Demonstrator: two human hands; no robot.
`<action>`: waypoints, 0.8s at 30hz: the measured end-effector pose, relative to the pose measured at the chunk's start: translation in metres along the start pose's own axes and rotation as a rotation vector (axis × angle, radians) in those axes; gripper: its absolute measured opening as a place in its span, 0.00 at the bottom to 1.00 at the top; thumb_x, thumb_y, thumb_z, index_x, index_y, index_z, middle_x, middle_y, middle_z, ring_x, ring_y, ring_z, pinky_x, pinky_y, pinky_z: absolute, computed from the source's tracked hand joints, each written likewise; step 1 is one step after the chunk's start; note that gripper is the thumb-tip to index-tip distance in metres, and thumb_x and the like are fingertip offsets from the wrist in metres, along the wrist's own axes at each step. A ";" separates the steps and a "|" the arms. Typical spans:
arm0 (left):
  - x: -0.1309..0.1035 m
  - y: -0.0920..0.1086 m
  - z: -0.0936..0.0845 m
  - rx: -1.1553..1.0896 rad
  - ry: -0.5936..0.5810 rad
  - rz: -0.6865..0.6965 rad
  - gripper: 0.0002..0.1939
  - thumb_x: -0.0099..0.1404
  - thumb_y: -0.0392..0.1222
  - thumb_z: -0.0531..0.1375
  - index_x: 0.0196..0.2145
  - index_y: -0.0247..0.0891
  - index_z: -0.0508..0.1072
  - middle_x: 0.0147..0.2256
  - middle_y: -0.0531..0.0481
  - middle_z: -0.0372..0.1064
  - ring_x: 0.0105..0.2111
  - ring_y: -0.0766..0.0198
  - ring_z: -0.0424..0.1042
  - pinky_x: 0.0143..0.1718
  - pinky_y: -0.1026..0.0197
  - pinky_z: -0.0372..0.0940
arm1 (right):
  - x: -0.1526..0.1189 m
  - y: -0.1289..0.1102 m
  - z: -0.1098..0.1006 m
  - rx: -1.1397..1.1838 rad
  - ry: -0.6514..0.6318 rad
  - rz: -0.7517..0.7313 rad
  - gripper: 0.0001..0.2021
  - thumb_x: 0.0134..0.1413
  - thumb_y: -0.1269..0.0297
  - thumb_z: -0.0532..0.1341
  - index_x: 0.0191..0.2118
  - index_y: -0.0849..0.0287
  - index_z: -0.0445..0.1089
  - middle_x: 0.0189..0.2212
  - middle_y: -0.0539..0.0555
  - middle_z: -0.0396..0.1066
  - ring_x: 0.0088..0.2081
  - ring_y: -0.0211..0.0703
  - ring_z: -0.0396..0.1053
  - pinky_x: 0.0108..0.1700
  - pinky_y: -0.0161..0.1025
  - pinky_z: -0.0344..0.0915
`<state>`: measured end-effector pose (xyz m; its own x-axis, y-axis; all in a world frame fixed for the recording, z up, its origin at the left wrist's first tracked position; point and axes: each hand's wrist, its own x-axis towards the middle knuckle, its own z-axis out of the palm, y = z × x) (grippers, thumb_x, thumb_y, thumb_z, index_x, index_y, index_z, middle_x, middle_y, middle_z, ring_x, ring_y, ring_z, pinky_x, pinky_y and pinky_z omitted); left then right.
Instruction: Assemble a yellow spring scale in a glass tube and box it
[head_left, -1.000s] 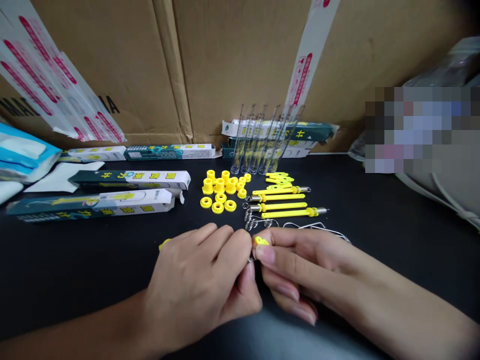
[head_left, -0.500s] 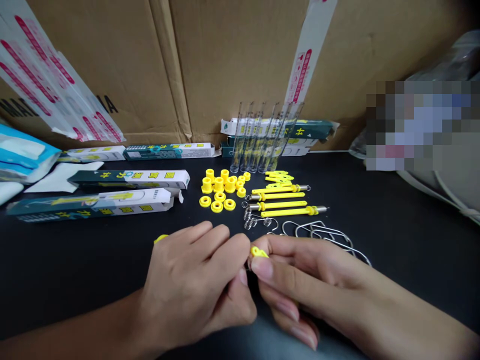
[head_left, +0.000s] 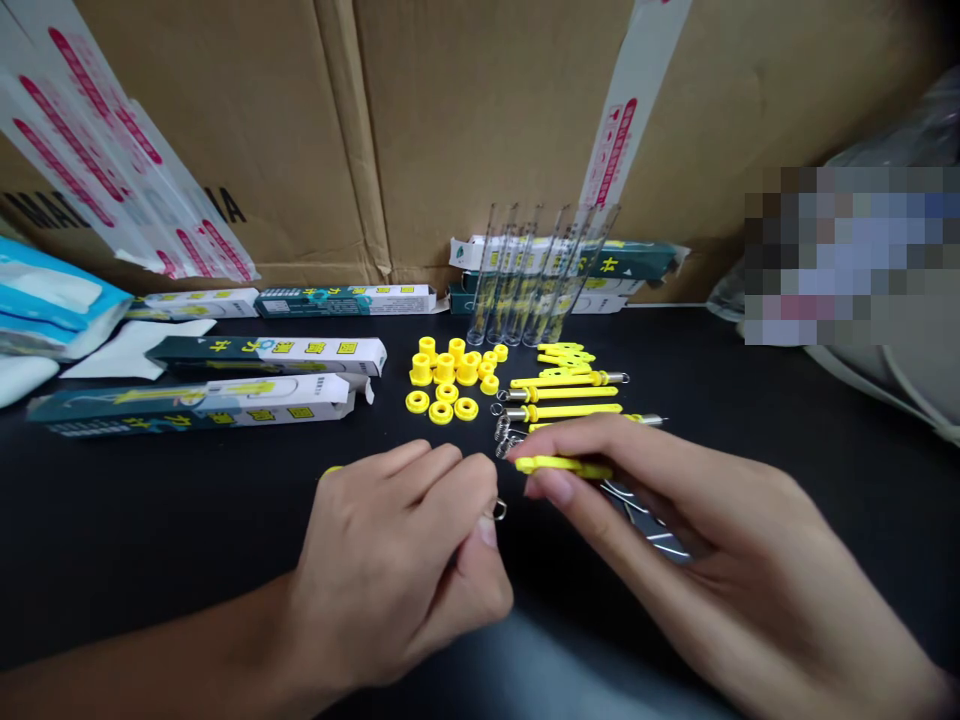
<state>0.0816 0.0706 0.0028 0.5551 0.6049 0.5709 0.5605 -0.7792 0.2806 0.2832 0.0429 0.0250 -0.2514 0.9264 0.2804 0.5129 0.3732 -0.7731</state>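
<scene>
Yellow plastic sticks, long and thin (head_left: pixel 576 411), lie in a row on the black bench (head_left: pixel 172 530) in the head view. Each seems to have a shiny silver metal spring (head_left: pixel 514 397) on one end, so that bit looks done. Many parts are not joined: short yellow plastic collars (head_left: pixel 421 376), a little pile of flat yellow plastic bits (head_left: pixel 566 357), tiny silver wire coils (head_left: pixel 502 430) and bent silver wire hooks (head_left: pixel 669 546). Clear see-through tubes (head_left: pixel 520 300) stand behind them, so plenty looks left.

The two hands are apart, but near each other. The left hand (head_left: pixel 405 560) is curled tight, and a small silver metal loop (head_left: pixel 500 510) pokes out by its thumb; I cannot see what else is inside. The right hand (head_left: pixel 750 530) pinches one flat yellow plastic piece (head_left: pixel 559 465) between thumb and finger.
</scene>
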 end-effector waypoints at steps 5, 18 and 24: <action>0.002 -0.001 -0.005 -0.148 -0.025 -0.065 0.13 0.68 0.31 0.47 0.26 0.41 0.55 0.21 0.60 0.52 0.21 0.69 0.55 0.23 0.61 0.50 | -0.001 -0.001 0.005 0.085 0.058 0.005 0.10 0.63 0.63 0.67 0.49 0.45 0.77 0.44 0.48 0.82 0.43 0.46 0.79 0.49 0.39 0.73; 0.001 -0.002 -0.005 -0.197 -0.031 -0.097 0.14 0.69 0.32 0.47 0.25 0.40 0.56 0.20 0.60 0.52 0.19 0.70 0.55 0.22 0.62 0.50 | 0.007 -0.007 0.001 0.517 0.021 0.210 0.07 0.57 0.62 0.71 0.42 0.44 0.82 0.40 0.47 0.82 0.37 0.40 0.78 0.41 0.33 0.75; 0.002 -0.003 -0.004 -0.225 -0.044 -0.090 0.14 0.69 0.32 0.47 0.25 0.40 0.53 0.21 0.61 0.49 0.19 0.71 0.52 0.22 0.63 0.48 | 0.004 -0.004 0.003 0.251 0.151 0.059 0.04 0.58 0.62 0.71 0.39 0.46 0.80 0.38 0.46 0.82 0.39 0.42 0.78 0.46 0.36 0.75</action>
<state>0.0788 0.0730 0.0059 0.5380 0.6760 0.5035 0.4605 -0.7361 0.4961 0.2781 0.0448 0.0275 -0.0921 0.9503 0.2974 0.2992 0.3113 -0.9020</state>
